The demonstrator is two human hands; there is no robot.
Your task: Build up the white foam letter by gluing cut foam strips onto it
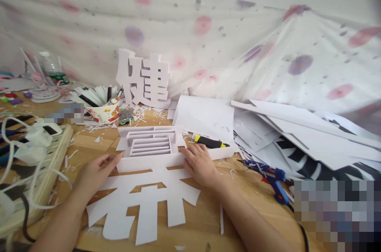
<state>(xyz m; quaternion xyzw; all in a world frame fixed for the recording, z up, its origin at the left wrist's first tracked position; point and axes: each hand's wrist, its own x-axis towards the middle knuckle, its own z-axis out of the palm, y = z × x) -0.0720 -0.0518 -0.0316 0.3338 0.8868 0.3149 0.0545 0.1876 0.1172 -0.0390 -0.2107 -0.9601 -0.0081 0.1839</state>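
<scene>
A white foam-board character cutout [145,200] lies flat on the wooden table, its upper part carrying raised walls and rows of upright slats. A long white foam-board strip [160,160] stands on edge across its middle and reaches out to the right. At the strip's left end, my left hand [99,170] has its thumb and fingers closed on it. My right hand [200,164] curls its fingers over the strip farther right. Just beyond that hand lies a black and yellow utility knife [208,141]. A blue hot glue gun [264,172] rests to the right.
A finished raised character [145,79] stands at the back. A paper bowl [104,113] holds pens and strips, near a plastic bottle [53,69]. The power strip [56,172] with white cables runs along the left. Stacked white boards [309,133] cover the right; scraps are scattered around.
</scene>
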